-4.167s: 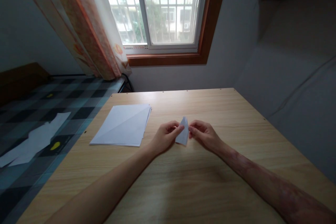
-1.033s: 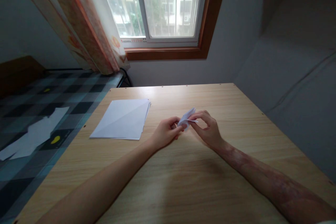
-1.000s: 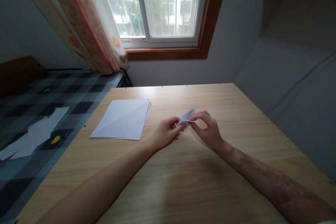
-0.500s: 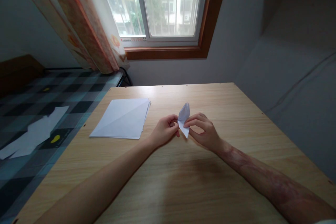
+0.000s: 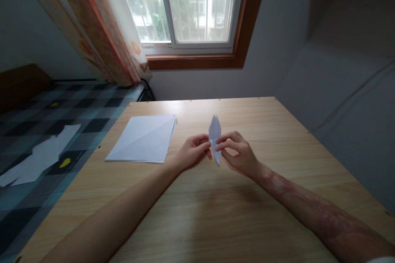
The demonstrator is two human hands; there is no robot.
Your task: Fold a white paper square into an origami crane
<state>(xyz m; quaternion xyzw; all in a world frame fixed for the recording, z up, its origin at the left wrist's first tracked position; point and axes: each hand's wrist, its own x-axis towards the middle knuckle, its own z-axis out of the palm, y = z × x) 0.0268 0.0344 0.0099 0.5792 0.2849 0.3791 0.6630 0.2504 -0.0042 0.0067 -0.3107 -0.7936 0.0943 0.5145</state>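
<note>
A small folded white paper piece, narrow and pointed at both ends, stands upright above the middle of the wooden table. My left hand pinches its left side with closed fingers. My right hand pinches its right side near the middle, thumb and forefinger pressed together. Both forearms stretch out over the tabletop.
A stack of white paper sheets lies on the table to the left of my hands. Left of the table is a checkered bed cover with loose white paper. A curtain and window are behind; a grey wall is at right.
The folded paper has turned from lying tilted between my fingers to standing upright, its top point now higher. Both hands have kept their pinch on it.
</note>
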